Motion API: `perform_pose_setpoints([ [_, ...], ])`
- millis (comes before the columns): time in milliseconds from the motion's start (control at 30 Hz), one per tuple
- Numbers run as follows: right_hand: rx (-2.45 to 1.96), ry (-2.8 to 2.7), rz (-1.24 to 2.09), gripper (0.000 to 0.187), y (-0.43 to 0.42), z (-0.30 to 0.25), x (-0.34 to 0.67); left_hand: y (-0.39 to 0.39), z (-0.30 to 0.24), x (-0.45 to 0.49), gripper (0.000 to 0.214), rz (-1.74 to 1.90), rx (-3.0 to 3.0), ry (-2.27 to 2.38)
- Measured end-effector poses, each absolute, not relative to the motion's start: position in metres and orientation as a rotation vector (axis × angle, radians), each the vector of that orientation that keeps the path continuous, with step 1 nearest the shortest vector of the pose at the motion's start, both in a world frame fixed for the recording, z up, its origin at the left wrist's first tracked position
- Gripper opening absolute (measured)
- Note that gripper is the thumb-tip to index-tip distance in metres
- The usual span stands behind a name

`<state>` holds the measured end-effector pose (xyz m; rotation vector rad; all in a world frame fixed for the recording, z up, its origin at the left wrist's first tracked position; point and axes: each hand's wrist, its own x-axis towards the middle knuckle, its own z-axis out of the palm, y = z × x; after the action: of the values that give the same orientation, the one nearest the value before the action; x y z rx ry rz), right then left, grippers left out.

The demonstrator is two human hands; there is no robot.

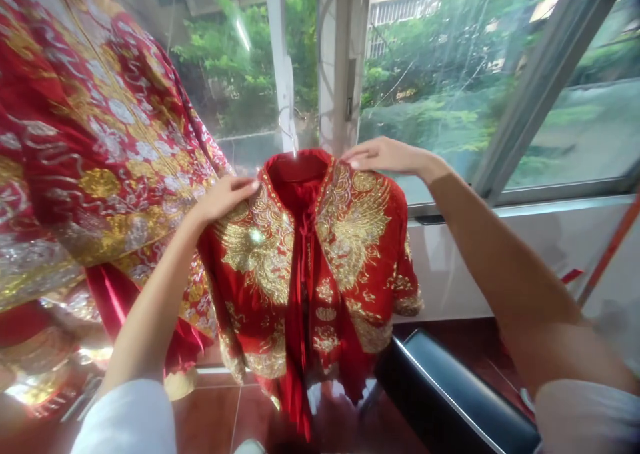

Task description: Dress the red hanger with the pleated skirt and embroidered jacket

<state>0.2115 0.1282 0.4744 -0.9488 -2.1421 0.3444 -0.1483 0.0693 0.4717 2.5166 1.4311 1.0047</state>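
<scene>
We see the red jacket (345,241) below the hanger hook (295,149), its length running downward. Our left hand (231,197) and right hand (383,156) lie on its shoulders, one each side of the hook, about equally near (whether they pinch it, we cannot tell).

The robe (115,147) is left of the jacket (350,254), window (435,101) behind.
</scene>
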Motion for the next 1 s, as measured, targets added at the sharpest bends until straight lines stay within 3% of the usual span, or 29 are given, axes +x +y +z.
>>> perform_pose_setpoints([
  [133,-1.089,-2.071,0.807,0.034,0.126,0.443,0.240,0.066,0.449,-0.161,0.047,0.995,2.504,1.719],
  [300,-1.130,-1.916,0.937,0.042,0.115,0.430,0.238,0.076,0.427,-0.146,0.048,1.300,2.421,2.265],
  [367,-1.155,-1.842,0.701,0.037,0.099,0.429,0.232,0.067,0.410,-0.135,0.054,1.512,2.385,2.296],
  [467,-1.231,-1.487,-0.093,0.031,0.052,0.405,0.208,0.039,0.360,-0.114,0.072,1.812,2.311,2.273],
  [567,-1.370,-1.330,-0.524,0.051,0.002,0.343,0.158,0.015,0.289,-0.091,0.079,1.611,2.278,2.242],
  [667,-1.619,-1.532,-0.460,0.069,-0.014,0.267,0.111,0.015,0.231,-0.080,0.067,1.437,2.246,2.208],
  [767,-1.594,-1.444,-0.454,0.058,0.003,0.218,0.099,0.026,0.202,-0.092,0.046,1.447,2.191,2.099],
  [867,-1.381,-1.266,-0.442,0.040,0.017,0.208,0.116,0.023,0.194,-0.108,0.034,1.513,2.031,2.055],
  [1000,-1.383,-1.137,-0.260,0.039,-0.017,0.238,0.125,-0.014,0.209,-0.090,0.013,1.604,1.951,1.880],
])
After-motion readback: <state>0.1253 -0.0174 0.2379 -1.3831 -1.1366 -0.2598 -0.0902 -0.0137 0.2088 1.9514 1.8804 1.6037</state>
